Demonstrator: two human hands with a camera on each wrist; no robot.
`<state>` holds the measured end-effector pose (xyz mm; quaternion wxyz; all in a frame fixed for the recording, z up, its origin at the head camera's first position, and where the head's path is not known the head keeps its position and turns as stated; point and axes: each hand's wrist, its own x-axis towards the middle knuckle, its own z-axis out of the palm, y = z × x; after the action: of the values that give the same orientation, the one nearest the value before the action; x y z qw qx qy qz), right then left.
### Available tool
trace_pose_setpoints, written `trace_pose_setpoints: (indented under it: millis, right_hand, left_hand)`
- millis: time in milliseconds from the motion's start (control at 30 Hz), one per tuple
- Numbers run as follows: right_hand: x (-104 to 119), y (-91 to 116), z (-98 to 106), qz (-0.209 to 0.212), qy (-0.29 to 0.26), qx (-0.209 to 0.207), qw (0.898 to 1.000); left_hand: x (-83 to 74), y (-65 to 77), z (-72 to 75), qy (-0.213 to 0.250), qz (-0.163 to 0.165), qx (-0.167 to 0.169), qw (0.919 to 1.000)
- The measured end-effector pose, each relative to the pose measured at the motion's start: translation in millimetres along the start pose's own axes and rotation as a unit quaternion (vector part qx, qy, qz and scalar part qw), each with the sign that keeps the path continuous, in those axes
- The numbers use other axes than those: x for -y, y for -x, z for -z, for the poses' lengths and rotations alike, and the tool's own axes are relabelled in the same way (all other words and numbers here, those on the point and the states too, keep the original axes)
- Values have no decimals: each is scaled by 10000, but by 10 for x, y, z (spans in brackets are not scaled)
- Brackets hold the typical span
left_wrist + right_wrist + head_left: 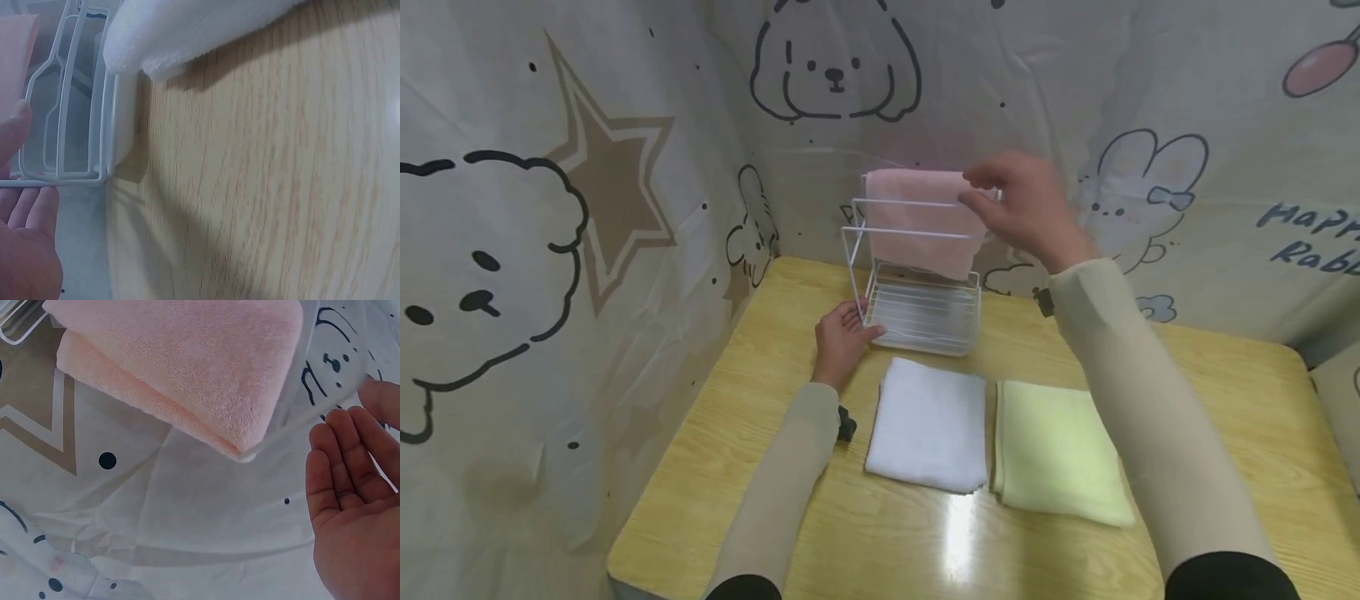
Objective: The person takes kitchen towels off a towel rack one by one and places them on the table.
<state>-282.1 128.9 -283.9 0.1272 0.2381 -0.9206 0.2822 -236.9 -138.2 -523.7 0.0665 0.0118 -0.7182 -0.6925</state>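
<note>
In the head view, one pink towel [917, 254] is hung over the upper rear of one rack [917, 321], free edge pointing down, the base's long axis set left to right; one white towel [928, 425] and one yellow towel [1060, 454] are laid folded on the table [850, 542]. In the left wrist view, the rack's wire is pinched between thumb and fingers of one left hand [28, 256]. In the right wrist view, nothing is held by one right hand [356, 494], fingers loosely bent.

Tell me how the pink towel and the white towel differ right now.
The pink towel hangs on the rack; the white towel lies folded flat on the table. In the head view, the rack partly crosses the pink towel, while the white towel shows uncovered. Both look plush.
</note>
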Motion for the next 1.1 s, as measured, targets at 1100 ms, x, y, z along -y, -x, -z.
trace_pose_setpoints:
  millis: [1100]
  right_hand:
    - [109, -661, -274, -1192, 752, 1330, 9810]
  left_hand:
    - [30, -31, 29, 166, -163, 113, 9997]
